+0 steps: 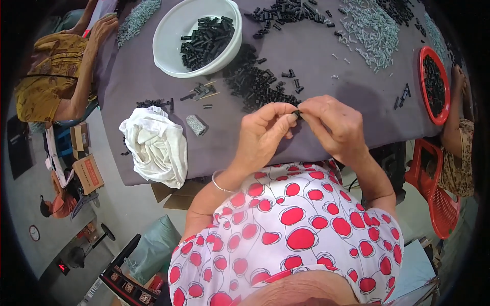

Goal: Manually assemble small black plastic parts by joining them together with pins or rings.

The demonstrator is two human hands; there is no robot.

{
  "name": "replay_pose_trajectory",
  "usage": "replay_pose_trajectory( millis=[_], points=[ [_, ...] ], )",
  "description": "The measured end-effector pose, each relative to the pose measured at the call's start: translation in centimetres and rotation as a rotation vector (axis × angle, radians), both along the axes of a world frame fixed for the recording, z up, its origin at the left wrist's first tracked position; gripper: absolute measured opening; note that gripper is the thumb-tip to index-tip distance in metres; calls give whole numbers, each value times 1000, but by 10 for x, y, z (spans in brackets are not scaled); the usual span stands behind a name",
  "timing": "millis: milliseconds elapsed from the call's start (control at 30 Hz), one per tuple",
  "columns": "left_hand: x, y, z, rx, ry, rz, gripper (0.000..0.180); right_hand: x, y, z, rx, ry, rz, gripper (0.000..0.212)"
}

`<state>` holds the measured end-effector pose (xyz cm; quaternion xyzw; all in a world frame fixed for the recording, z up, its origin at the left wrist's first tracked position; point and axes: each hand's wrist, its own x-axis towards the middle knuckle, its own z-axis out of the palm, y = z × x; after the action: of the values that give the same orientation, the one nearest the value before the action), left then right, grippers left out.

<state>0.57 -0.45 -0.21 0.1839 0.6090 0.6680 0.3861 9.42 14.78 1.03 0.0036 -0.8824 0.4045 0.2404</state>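
Observation:
Near the table's front edge my two hands meet, fingertips almost touching. Between them is a small black plastic part [297, 113], mostly hidden by the fingers. My left hand [268, 128] pinches it with thumb and forefinger. From the other side my right hand [332, 122] closes its thumb and fingers on the same part. Just beyond them spreads a pile of black plastic pieces [255, 81]. A few loose black pieces [292, 75] lie to the right of that pile. A white bowl [162, 38] holding several black tubular pieces stands behind it.
A crumpled white cloth [155, 145] and a grey roll [196, 125] lie at left on the grey tablecloth [306, 46]. Small silvery pieces [372, 33] are heaped at the far right, near a red basin [421, 66]. Other people sit at both sides; a red chair [434, 199] stands right.

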Motion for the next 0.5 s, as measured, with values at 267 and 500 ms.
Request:
replay_pose_trajectory(
  millis=[267,500],
  points=[
    [-13,6,-5,155,-486,26,20,-3,-16,-11,-7,95,-139,49],
    [-14,8,-3,201,-635,-40,20,-4,-15,-17,6,129,-184,51]
  ],
)
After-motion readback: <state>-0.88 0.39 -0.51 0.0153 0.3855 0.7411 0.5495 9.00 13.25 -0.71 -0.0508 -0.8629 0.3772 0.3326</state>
